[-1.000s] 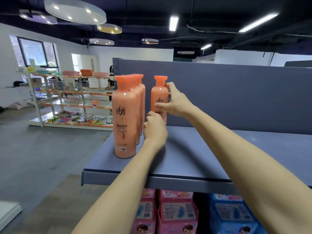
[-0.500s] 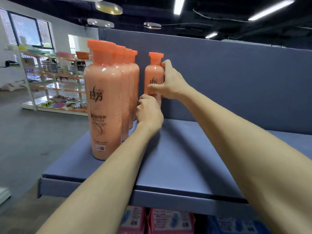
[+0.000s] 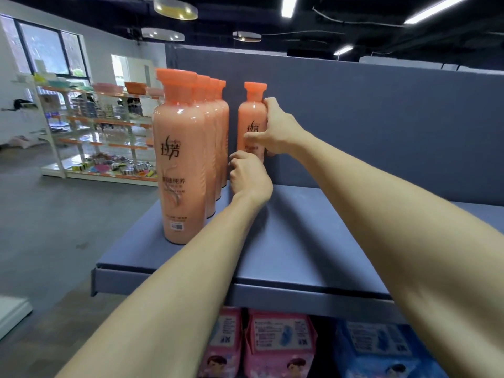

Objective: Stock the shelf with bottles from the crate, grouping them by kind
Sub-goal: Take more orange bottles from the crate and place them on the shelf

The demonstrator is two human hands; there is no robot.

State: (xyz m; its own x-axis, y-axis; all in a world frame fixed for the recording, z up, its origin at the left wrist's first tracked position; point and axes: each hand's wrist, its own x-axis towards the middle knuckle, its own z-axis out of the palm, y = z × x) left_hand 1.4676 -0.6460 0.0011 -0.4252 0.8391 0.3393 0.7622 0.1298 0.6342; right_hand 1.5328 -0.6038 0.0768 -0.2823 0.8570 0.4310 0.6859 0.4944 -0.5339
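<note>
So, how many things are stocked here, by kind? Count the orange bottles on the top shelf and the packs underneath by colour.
Orange bottles in the row on the left: 4
Orange bottle held at the back panel: 1
Pink packs below the shelf: 2
Blue packs below the shelf: 1
Total: 8 visible; more may be hidden or cut off.

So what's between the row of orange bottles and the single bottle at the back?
In the head view, the left hand fills the lower gap between the row and the single bottle, which the right hand grips; higher up, only back panel shows.
</note>
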